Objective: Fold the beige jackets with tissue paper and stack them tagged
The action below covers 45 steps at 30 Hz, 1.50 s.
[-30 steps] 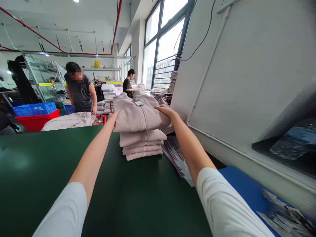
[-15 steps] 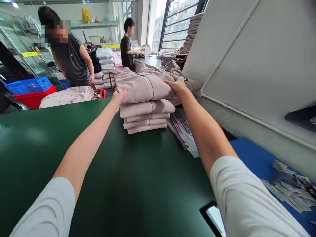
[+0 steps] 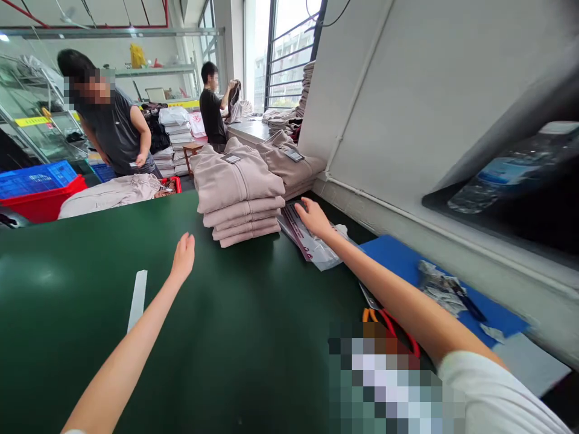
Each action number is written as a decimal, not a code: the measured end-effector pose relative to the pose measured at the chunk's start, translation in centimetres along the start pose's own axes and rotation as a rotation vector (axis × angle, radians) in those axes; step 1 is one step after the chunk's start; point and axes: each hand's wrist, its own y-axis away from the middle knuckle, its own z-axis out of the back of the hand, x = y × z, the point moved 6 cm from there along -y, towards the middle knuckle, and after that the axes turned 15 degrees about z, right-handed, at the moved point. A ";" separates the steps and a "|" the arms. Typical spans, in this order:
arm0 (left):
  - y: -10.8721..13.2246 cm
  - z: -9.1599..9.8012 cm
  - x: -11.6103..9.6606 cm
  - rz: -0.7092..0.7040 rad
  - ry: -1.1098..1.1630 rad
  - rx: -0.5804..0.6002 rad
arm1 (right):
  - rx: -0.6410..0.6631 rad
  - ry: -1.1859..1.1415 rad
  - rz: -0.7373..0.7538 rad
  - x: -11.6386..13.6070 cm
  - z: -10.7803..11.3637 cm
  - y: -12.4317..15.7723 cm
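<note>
A stack of folded beige zip-front sweatshirts (image 3: 239, 193) stands on the dark green table (image 3: 217, 337), a dark label on the top one. My left hand (image 3: 183, 258) hovers left of the stack, apart from it, its fingers stretched out and holding nothing. To the right of the stack is my right hand (image 3: 313, 217), fingers apart and nothing held, above printed plastic bags (image 3: 307, 241). Behind, a second pile of beige sweatshirts (image 3: 289, 160) with a tag leans near the wall. Scissors with red and orange handles (image 3: 391, 328) lie partly under my right forearm.
A white strip (image 3: 137, 301) lies by my left forearm. Paper tags (image 3: 441, 289) rest on a blue board (image 3: 384, 250) at the right. A water bottle (image 3: 502, 172) sits in a wall recess. Two people (image 3: 113, 126) stand beyond the table, near red and blue crates (image 3: 40, 181).
Both hands have let go of the top sweatshirt and drawn back from the stack, which now sits squarely piled. The view has shifted right. The far person has raised a garment.
</note>
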 end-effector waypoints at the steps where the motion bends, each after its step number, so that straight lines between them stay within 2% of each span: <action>1: 3.0 0.0 3.4 -0.064 -0.158 -0.017 | 0.045 -0.002 0.047 -0.3 0.7 3.9; 4: 12.1 -0.2 13.4 -0.237 -0.522 0.009 | 0.159 0.048 0.049 -1.9 3.0 16.7; 6: 17.4 0.3 17.9 -0.326 -0.694 -0.036 | 0.182 0.098 -0.019 -3.0 4.8 24.9; 8: 21.8 1.3 20.3 -0.366 -0.792 -0.112 | 0.171 0.155 -0.108 -3.9 6.7 32.3; 10: 25.4 2.5 21.3 -0.386 -0.841 -0.169 | 0.127 0.213 -0.226 -4.9 8.5 38.5; 12: 28.5 3.6 21.8 -0.399 -0.865 -0.184 | 0.067 0.230 -0.336 -5.6 9.7 43.4; 14: 30.8 4.8 22.6 -0.384 -0.873 -0.174 | 0.016 0.189 -0.383 -5.7 9.9 46.6; 16: 32.0 6.9 23.6 -0.328 -0.874 -0.163 | -0.024 0.128 -0.369 -4.8 9.5 48.0; 18: 31.8 10.0 24.6 -0.211 -0.884 -0.180 | -0.057 0.099 -0.321 -3.3 9.0 48.2; 21: 29.1 15.2 25.6 0.021 -0.917 -0.245 | -0.056 0.163 -0.225 -0.8 8.5 47.5; 24: 25.7 18.0 26.0 0.135 -0.925 -0.254 | -0.004 0.286 -0.200 0.0 8.1 47.1; 28: 23.9 18.3 26.3 0.103 -0.909 -0.278 | 0.050 0.349 -0.222 0.0 7.8 46.7; 34: 24.0 18.1 27.1 0.062 -0.876 -0.334 | 0.063 0.337 -0.213 0.3 7.4 45.6; 42: 24.1 17.9 27.1 0.049 -0.860 -0.340 | 0.036 0.345 -0.163 0.8 7.6 45.8; 45: 24.4 18.0 27.1 0.039 -0.831 -0.353 | 0.005 0.343 -0.188 0.6 7.7 45.9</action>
